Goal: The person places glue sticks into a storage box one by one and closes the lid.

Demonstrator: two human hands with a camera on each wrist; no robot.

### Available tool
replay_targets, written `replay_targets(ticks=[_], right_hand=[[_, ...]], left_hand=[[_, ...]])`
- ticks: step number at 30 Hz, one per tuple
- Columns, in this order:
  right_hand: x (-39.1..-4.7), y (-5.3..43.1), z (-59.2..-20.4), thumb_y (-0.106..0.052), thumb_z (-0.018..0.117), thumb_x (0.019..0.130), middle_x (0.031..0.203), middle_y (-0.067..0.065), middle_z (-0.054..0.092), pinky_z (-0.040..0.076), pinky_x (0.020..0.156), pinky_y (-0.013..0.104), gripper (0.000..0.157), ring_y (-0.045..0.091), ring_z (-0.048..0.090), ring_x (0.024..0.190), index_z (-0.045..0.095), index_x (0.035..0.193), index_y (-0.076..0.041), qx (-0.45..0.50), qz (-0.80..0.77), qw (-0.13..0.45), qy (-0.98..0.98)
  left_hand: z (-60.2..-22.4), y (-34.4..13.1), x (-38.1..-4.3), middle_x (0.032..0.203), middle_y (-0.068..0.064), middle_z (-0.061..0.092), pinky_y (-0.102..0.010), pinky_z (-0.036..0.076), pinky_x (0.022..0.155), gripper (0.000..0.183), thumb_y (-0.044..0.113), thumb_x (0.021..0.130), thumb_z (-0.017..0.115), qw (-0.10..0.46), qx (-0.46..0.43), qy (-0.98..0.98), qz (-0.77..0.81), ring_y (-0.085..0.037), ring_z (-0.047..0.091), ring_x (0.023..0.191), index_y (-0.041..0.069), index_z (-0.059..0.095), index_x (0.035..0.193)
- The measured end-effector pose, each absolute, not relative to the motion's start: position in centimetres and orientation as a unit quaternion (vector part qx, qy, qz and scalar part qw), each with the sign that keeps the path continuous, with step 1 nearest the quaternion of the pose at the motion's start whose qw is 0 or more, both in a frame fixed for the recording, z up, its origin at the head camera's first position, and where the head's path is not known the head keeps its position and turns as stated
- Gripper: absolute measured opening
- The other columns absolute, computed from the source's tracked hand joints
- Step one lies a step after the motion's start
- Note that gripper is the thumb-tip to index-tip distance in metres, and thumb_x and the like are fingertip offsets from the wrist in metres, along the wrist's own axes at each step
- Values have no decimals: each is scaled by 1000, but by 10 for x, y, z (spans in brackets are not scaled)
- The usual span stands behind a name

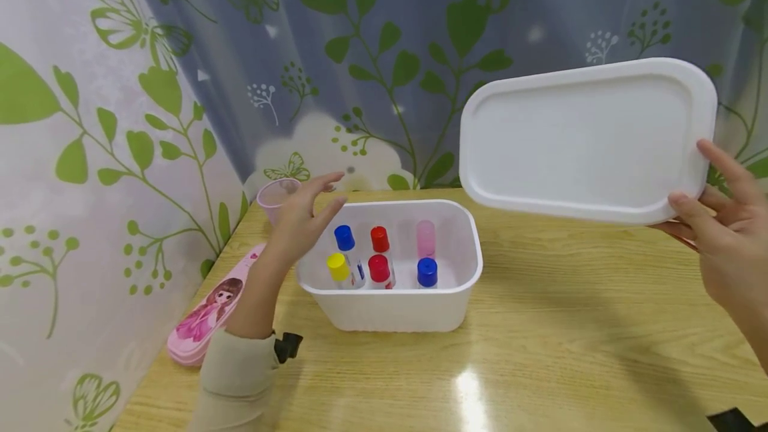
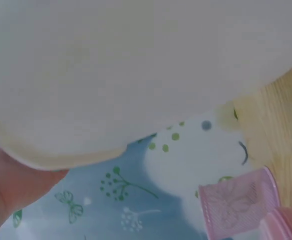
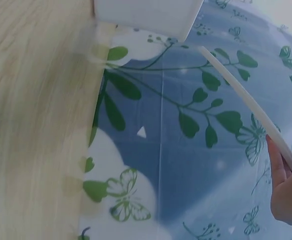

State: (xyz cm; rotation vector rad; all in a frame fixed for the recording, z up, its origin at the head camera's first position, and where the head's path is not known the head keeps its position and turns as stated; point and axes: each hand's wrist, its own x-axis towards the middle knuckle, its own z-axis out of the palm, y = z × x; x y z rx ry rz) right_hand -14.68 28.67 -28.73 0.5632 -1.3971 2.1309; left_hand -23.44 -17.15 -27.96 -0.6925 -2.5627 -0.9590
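A white plastic box point(image 1: 396, 312) stands without its lid on the wooden table. Inside are several clear bottles with coloured caps, among them a yellow cap point(image 1: 339, 266), a red cap point(image 1: 379, 268) and a blue cap point(image 1: 427, 272). At the box's left rim hovers my left hand point(image 1: 303, 222), fingers extended and holding nothing. Raised to the right of the box, my right hand point(image 1: 729, 225) pinches the white lid point(image 1: 582, 142) by its right end, thumb on the face turned to me. The right wrist view shows the lid point(image 3: 250, 102) edge-on.
A pink pencil case point(image 1: 207, 322) with a doll picture lies left of the box, partly behind my left forearm. Behind my left hand stands a translucent pink cup point(image 1: 273, 195). A curtain point(image 1: 384, 52) with leaves and butterflies hangs along the table's back edge.
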Motion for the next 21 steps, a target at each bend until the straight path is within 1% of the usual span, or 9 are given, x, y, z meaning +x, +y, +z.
replay_targets(ticks=[4,10,12,17,19,21], right_hand=[[-150,273,-278,18,47,86,109,15,61,51,65,30,57,21,64,89,39,138,-2,216,793,238,-517],[-156,251,-270,16,48,87,112,14,58,51,66,31,56,21,64,90,39,139,-5,212,809,190,-514],[-158,244,-269,16,47,87,109,15,59,52,67,32,57,22,64,88,39,139,-6,212,821,169,-503],[-162,229,-271,17,45,88,101,16,62,52,68,33,56,24,64,87,41,138,-7,222,836,133,-484],[-163,224,-271,16,46,88,101,16,62,52,68,33,55,24,64,87,41,138,-7,228,835,126,-485],[-164,220,-271,15,46,89,102,16,61,52,68,33,55,24,63,88,41,138,-8,232,834,118,-486]], left_hand=[[-274,-160,-236,135,-9,45,-46,37,94,47,26,94,54,160,-266,-897,-316,-26,44,118,9,44,136],[-272,-150,-237,131,-5,49,-42,42,90,49,24,93,56,172,-283,-884,-330,-21,47,115,13,42,138],[-272,-148,-237,131,-5,49,-41,43,89,50,24,93,56,169,-286,-879,-343,-21,48,115,15,40,140],[-272,-143,-237,131,-7,49,-38,40,93,52,25,94,55,159,-291,-866,-375,-21,49,113,15,37,141],[-273,-142,-237,130,-8,50,-37,38,95,52,25,94,55,156,-294,-861,-384,-21,50,113,15,37,141],[-273,-142,-237,130,-8,50,-38,40,93,53,25,94,55,153,-295,-859,-390,-22,51,112,15,36,142]])
